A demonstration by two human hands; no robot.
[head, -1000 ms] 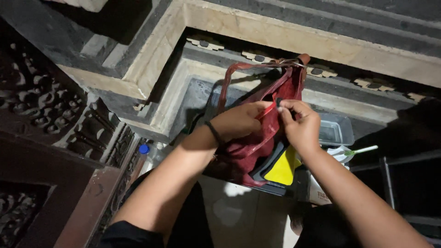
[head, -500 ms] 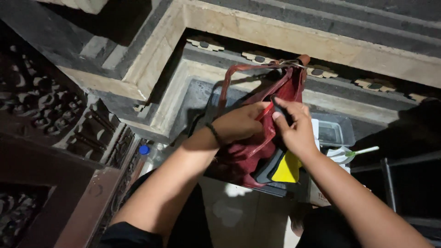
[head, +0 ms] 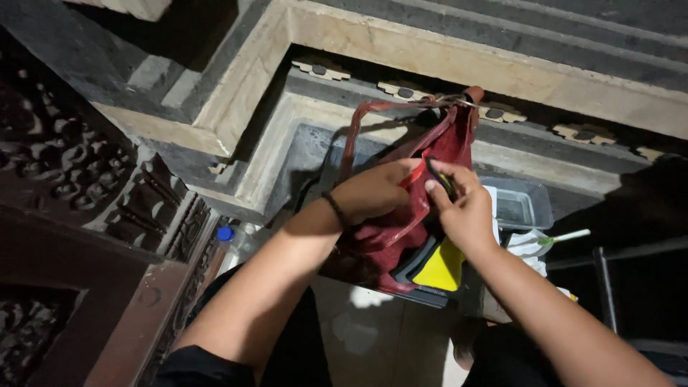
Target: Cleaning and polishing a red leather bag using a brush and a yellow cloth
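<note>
Left hand (head: 374,192) has a clenched grip on the red leather bag (head: 401,236); right hand (head: 466,211) pinches a dark strap (head: 438,175) at its mouth.

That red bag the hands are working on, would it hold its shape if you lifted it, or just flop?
The red bag would probably flop: its sides already fold and crumple where the left hand presses in. Its thin strap droops in a loose loop, so it is likely soft. The right hand pinches its edge easily, suggesting thin, pliable material.
</note>
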